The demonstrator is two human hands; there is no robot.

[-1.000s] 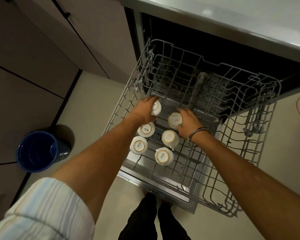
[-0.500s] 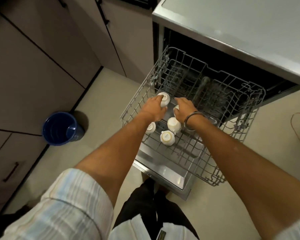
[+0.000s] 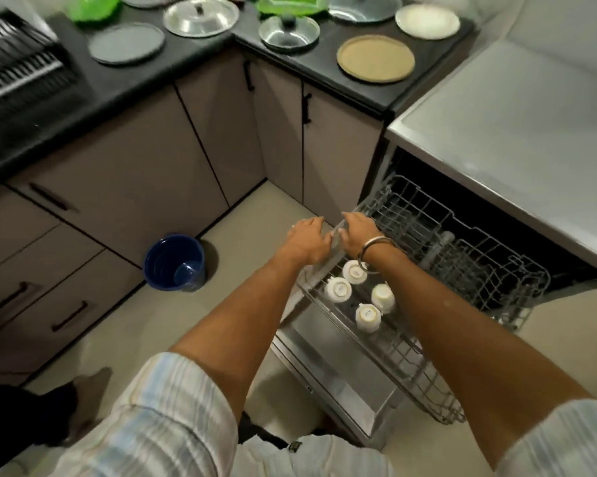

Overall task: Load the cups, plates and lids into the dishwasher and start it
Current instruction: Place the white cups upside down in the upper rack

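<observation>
Several white cups [image 3: 338, 290] stand upside down in the front left part of the grey wire rack [image 3: 462, 270], which is pulled out over the open dishwasher door [image 3: 342, 366]. My left hand [image 3: 307, 241] and my right hand [image 3: 357, 234] hover close together over the rack's left edge, just beyond the cups, fingers relaxed, with nothing seen in them. On the black counter lie a grey plate [image 3: 126, 43], a tan plate [image 3: 375, 58], a white plate [image 3: 427, 21] and steel lids [image 3: 200, 17], [image 3: 288, 32].
A blue bucket [image 3: 175, 263] stands on the floor left of the dishwasher, against the cabinet drawers. Green plastic items [image 3: 92, 6] sit at the counter's back. A dish rack [image 3: 18, 56] is at far left. The dishwasher's grey top [image 3: 514, 132] juts out on the right.
Both hands have let go of the cups they were setting in the rack and lifted toward its left edge. My head has risen and turned left, bringing the counter into view.
</observation>
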